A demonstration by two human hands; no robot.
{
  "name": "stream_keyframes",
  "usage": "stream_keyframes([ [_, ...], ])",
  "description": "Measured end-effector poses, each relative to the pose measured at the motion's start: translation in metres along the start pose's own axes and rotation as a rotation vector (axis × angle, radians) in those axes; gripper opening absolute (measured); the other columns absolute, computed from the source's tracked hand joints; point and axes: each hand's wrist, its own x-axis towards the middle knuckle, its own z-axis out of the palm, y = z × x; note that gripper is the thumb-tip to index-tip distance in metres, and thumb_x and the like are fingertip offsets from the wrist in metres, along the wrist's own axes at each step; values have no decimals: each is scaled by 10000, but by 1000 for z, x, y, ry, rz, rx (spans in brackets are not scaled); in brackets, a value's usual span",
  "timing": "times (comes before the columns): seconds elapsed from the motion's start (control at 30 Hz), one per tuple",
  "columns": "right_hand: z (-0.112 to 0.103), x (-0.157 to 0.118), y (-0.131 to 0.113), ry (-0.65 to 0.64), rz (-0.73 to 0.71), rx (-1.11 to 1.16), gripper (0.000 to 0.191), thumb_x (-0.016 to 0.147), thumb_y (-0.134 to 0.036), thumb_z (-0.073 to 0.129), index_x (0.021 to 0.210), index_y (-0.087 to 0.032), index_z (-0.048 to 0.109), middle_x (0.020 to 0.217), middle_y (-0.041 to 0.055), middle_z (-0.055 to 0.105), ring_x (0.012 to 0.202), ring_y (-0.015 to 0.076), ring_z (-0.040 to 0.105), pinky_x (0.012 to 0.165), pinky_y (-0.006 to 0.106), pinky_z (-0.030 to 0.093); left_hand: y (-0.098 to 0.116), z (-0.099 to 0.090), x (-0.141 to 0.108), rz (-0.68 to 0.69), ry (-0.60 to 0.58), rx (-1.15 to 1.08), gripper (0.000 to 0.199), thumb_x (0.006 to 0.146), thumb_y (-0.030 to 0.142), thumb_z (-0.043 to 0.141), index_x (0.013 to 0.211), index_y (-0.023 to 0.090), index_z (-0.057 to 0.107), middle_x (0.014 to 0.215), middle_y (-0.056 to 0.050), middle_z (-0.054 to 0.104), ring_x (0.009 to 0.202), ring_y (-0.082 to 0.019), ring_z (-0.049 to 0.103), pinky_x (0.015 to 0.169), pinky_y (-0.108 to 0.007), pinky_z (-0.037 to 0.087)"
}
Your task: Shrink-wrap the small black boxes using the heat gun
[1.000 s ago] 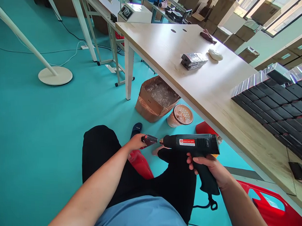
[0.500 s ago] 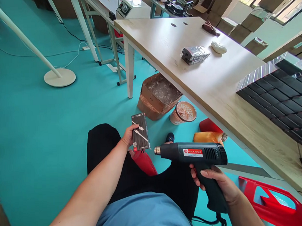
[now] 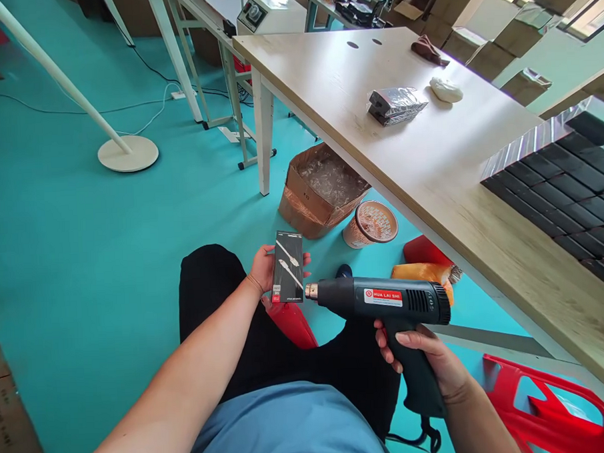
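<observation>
My left hand [image 3: 264, 268] supports a thin black cable box [image 3: 288, 270] from beneath, its fingertips showing past the box's right edge. White cables are pictured on the box's face. In my right hand [image 3: 430, 354] is a dark green heat gun [image 3: 385, 299] with a red and white label, gripped by its handle. The metal nozzle points left and sits right at the box's lower right edge; whether the two touch I cannot tell. A power cord hangs from the base of the handle.
To the right a wooden table [image 3: 358, 144] carries stacked black boxes [image 3: 571, 195], a small pile of wrapped boxes [image 3: 397, 105] and a white lump [image 3: 446, 90]. Below stand a carton of clear film [image 3: 301, 200] and a wastebasket [image 3: 355, 234]. A red plastic stool [image 3: 499, 385] is at lower right.
The cable box has shifted slightly right and turned more face-up; the left thumb has left its face and fingers now show at its far edge. The heat gun has moved slightly left and up.
</observation>
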Motion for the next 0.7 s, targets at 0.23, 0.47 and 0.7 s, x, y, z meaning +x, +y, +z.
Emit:
stream_keyframes([
  [0.23,14,4,3,76,54,-181,431,727,-371,866,1070,-139,745,927,104,723,745,203,665,586,278,497,-19,-10,23,0,568,608,234,808,400,700,795,193,592,589,-7,525,540,-172,520,548,-307,465],
  [0.47,38,1,0,69,86,-294,433,732,-386,852,1063,-140,722,922,91,722,754,209,661,605,302,491,-24,-13,24,39,632,740,368,795,396,779,1019,199,563,712,-4,596,591,-174,561,524,-295,438],
  [0.7,41,11,4,-5,80,-406,438,740,-432,834,1062,-158,722,942,91,716,765,215,661,610,312,505,-27,-9,23,42,648,772,489,830,444,739,1173,188,501,843,-38,625,668,-200,616,570,-316,491],
])
